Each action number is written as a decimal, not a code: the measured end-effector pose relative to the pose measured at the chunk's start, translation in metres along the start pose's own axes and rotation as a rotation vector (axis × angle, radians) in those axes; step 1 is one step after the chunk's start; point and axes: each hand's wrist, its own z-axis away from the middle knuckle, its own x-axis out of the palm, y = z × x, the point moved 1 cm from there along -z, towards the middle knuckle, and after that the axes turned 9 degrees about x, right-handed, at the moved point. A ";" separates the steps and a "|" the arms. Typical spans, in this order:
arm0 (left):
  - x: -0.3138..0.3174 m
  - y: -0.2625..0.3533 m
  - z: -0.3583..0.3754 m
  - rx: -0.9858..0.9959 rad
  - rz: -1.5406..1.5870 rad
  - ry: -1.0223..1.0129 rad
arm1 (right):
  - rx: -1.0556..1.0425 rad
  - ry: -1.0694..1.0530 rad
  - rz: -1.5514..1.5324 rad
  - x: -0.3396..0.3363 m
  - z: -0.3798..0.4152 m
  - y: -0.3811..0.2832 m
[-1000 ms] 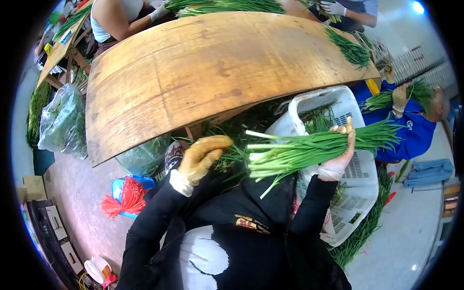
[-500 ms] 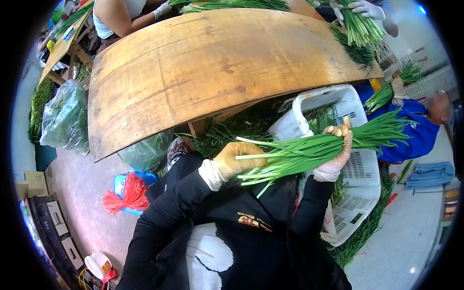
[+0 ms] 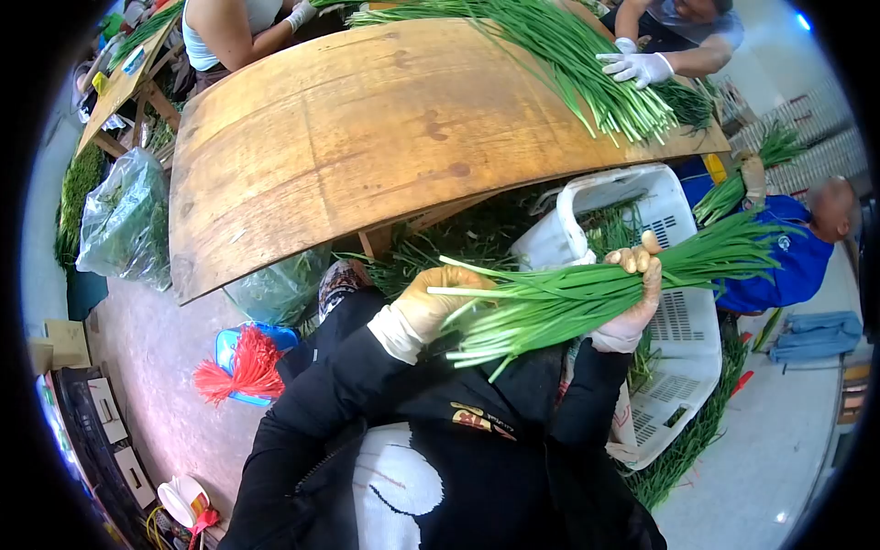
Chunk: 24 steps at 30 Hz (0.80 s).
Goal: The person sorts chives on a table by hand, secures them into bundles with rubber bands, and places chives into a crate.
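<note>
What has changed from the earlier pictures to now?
The left hand moved right, from apart to the white stem ends of the chive bunch, and took hold there. A co-worker's gloved hand laid more chives on the wooden table. The right hand kept its grip; the white basket stayed.

The table (image 3: 367, 137) is worn matt wood, stained in spots. At 3 o'clock the crate (image 3: 678, 321) is white perforated plastic. At 9 o'clock a glossy clear plastic bag (image 3: 124, 220). Both gloves (image 3: 431, 302) look like smooth tan rubber.
</note>
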 end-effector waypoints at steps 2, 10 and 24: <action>0.000 0.006 0.002 0.015 0.041 -0.010 | 0.022 -0.056 0.040 0.001 0.002 -0.001; -0.008 0.001 0.010 -0.071 -0.195 -0.463 | 0.087 -0.125 0.097 0.013 0.004 -0.011; -0.057 0.036 0.040 0.629 -1.605 -0.538 | -0.062 0.327 0.373 -0.007 -0.017 -0.069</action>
